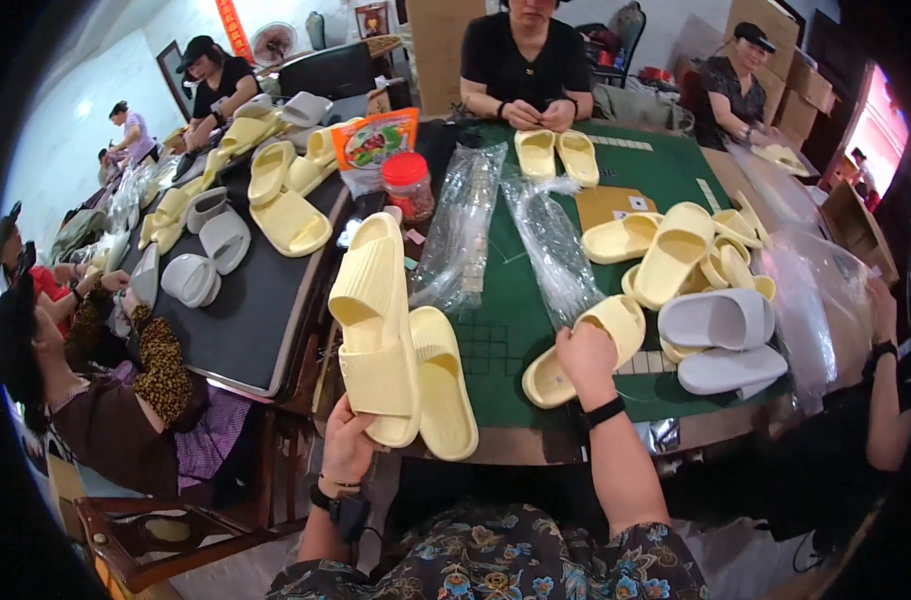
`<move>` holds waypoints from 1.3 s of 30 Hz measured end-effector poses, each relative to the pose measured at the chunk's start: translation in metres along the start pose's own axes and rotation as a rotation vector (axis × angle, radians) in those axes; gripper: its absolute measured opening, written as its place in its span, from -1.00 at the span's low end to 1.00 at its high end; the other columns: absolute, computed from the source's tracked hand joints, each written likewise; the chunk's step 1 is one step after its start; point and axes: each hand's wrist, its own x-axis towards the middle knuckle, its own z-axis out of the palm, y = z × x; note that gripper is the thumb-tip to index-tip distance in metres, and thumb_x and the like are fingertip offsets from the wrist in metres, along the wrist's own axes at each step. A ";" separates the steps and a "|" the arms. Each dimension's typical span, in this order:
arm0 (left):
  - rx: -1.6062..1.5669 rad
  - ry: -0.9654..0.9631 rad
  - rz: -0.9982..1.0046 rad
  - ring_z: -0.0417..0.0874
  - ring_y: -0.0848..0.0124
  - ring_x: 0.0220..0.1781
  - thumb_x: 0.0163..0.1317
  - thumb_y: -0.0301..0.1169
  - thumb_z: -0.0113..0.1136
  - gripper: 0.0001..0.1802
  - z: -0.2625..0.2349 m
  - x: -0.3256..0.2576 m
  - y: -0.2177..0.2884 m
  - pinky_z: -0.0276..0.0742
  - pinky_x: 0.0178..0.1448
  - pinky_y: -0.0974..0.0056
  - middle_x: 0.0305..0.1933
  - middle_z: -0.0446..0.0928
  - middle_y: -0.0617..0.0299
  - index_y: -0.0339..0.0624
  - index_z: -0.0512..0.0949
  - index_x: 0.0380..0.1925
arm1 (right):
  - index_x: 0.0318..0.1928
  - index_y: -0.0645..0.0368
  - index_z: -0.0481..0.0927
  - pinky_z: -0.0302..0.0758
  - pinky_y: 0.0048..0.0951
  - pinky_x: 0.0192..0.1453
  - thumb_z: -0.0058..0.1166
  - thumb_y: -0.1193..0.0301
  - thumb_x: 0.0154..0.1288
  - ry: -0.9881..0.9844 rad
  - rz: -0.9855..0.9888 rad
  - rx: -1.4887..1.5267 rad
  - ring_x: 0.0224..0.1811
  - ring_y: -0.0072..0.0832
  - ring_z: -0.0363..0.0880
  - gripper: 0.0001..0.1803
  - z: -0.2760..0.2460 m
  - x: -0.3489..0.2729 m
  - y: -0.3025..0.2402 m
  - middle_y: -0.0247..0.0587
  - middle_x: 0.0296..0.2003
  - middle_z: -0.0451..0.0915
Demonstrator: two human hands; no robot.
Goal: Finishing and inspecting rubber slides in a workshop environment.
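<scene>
My left hand [349, 440] is closed on the toe end of a pale yellow slide sandal [373, 330], raised above the near table edge with its heel pointing away. A second yellow slide [444, 385] lies right beside it on the green mat. Farther right, my right hand [587, 358] is closed on another yellow slide [551, 380], which rests on the mat near the edge. Its fingers are partly hidden by the back of the hand.
Yellow slides [673, 255] and grey slides [716, 319] are piled on the right. Clear plastic bags [554, 250] lie mid-table, near a red-lidded jar [407, 186]. A conveyor belt [246, 315] with more slides runs on the left. Several people work around; one sits opposite at a yellow pair [536, 155].
</scene>
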 end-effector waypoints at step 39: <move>1.206 -0.247 0.492 0.61 0.32 -0.38 0.13 -0.46 0.33 -0.54 0.093 0.009 -0.021 0.58 -0.27 0.30 -0.22 0.56 0.13 -0.18 0.51 0.07 | -0.20 0.24 0.50 0.25 -0.61 -0.51 0.05 0.31 0.41 -0.551 -0.118 1.052 -0.59 -0.66 0.34 -0.78 -0.072 -0.085 -0.017 -0.42 -0.54 0.46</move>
